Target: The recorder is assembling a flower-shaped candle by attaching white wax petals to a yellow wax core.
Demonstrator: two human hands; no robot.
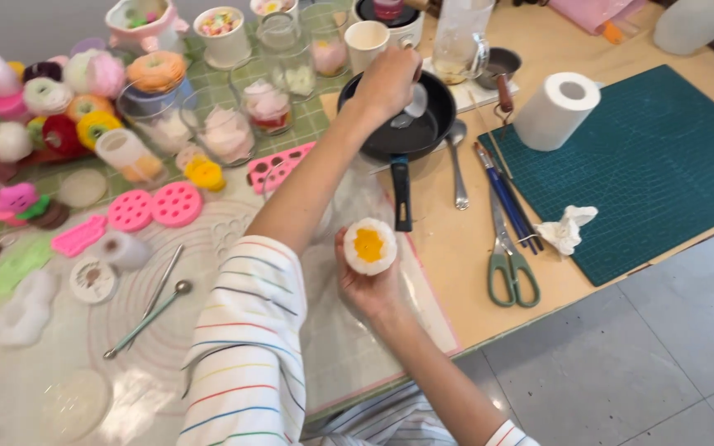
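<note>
My left hand (386,83) reaches out over a small black frying pan (373,136) and grips a metal spoon (413,106) whose bowl dips into the pan. Closer to me, my right hand (369,289) cups a round white flower-shaped piece with a yellow centre (369,246), lifted a little above the clear silicone mat (126,347). The pan's handle (402,194) points toward me, just beside the held piece. Both arms wear white sleeves with coloured stripes.
Green-handled scissors (510,268), pens and a second spoon (459,165) lie right of the pan. A paper roll (557,111) and crumpled tissue (566,227) sit on a dark green cutting mat (663,165). Pink moulds (154,206), glass jars and colourful flower-like pieces crowd the left and back.
</note>
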